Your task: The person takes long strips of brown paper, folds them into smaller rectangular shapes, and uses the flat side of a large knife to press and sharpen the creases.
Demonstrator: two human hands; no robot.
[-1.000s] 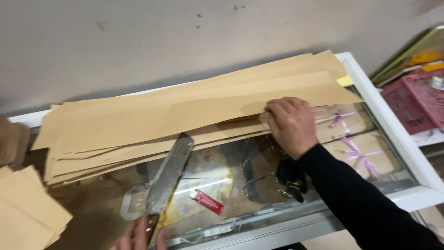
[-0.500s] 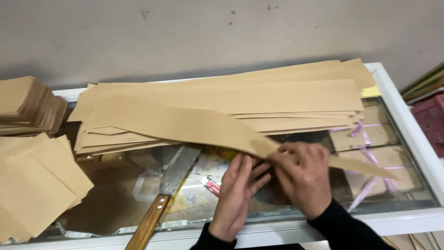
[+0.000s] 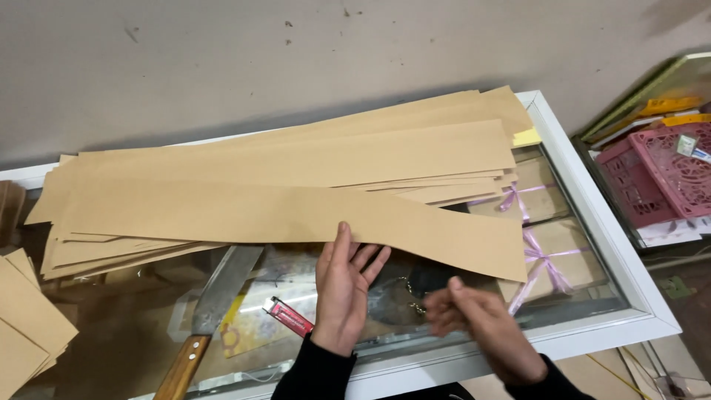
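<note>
A long strip of brown paper lies across the front of a stack of similar strips on a glass-topped counter. My left hand rests flat with fingers spread, its fingertips on the strip's near edge. My right hand hovers blurred just below the strip's right end, fingers loosely curled, holding nothing. A large knife with a wooden handle lies left of my left hand, and a small red tube sits between them.
Smaller brown paper pieces are piled at the left edge. Under the glass sit parcels tied with purple ribbon. A pink plastic crate stands to the right, past the counter's white frame. A grey wall runs behind.
The top strip now lies flatter over the stack's front. My hands have let go of its right end; the left one lies on its edge, the right has drawn back.
</note>
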